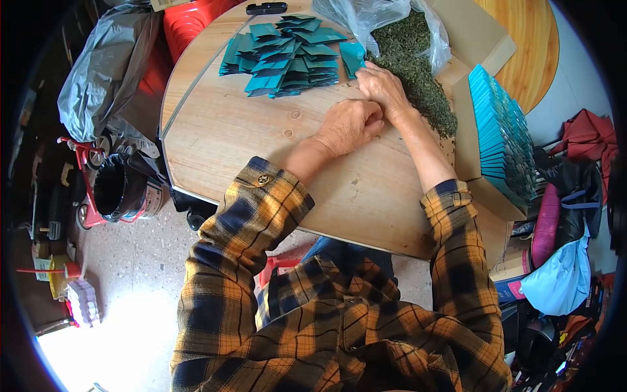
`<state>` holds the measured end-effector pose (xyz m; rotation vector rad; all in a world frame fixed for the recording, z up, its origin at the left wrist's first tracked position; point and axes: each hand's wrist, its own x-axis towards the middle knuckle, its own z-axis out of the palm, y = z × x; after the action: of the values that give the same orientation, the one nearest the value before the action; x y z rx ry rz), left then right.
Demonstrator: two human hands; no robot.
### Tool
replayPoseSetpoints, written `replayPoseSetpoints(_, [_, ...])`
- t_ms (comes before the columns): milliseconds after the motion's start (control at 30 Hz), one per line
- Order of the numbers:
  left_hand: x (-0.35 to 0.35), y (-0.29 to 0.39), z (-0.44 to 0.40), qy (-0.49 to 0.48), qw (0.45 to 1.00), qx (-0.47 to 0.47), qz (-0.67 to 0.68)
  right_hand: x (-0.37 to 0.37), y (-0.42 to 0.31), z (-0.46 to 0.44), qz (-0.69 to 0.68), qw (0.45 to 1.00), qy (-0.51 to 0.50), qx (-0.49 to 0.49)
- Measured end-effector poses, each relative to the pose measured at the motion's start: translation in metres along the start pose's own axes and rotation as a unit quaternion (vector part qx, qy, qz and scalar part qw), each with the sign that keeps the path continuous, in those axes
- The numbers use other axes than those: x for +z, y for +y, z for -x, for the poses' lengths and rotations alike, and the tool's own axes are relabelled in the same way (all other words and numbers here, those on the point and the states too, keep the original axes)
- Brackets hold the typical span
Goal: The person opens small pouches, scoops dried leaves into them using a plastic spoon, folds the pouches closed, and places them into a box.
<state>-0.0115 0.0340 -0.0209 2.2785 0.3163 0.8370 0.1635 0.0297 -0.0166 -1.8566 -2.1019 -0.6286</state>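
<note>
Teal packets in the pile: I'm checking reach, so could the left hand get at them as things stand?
Probably yes: the left hand is close to the teal packets, with only bare table visible between.

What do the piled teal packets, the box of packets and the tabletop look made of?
Packets: probably coated paper or thin film, low sheen; crisp creases show.
Box: likely cardboard, matte brown, with flat walls and a folded flap.
Tabletop: wood or wood-look laminate, smooth; pale grain and knots show.
</note>
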Motion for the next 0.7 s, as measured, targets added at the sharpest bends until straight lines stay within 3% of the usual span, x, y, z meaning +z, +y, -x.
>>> replayPoseSetpoints(200, [-0.001, 0.002, 0.000, 0.005, 1.000, 0.005, 0.001, -0.026, -0.004, 0.007, 0.001, 0.991, 0.134, -0.013])
replayPoseSetpoints(300, [-0.001, 0.005, -0.001, 0.077, 0.996, 0.024, -0.024, -0.053, -0.004, 0.014, -0.015, 0.978, 0.208, 0.009])
replayPoseSetpoints(367, [-0.009, 0.013, -0.002, 0.207, 0.969, 0.095, -0.094, -0.072, -0.007, 0.026, -0.104, 0.960, 0.236, 0.114])
replayPoseSetpoints(400, [-0.011, 0.015, -0.003, 0.224, 0.961, 0.112, -0.119, -0.082, -0.009, 0.035, -0.229, 0.929, 0.215, 0.195])
replayPoseSetpoints(433, [-0.012, 0.015, -0.004, 0.241, 0.951, 0.129, -0.142, -0.088, -0.009, 0.043, -0.224, 0.928, 0.217, 0.204])
replayPoseSetpoints(533, [-0.012, 0.018, -0.006, 0.224, 0.948, 0.140, -0.177, -0.110, -0.015, 0.066, -0.438, 0.825, 0.162, 0.320])
replayPoseSetpoints(633, [-0.001, 0.020, -0.002, 0.159, 0.957, 0.082, -0.227, -0.129, -0.026, 0.082, -0.506, 0.780, 0.132, 0.343])
replayPoseSetpoints(700, [0.001, 0.022, -0.001, 0.155, 0.954, 0.100, -0.237, -0.131, -0.026, 0.090, -0.546, 0.757, 0.117, 0.341])
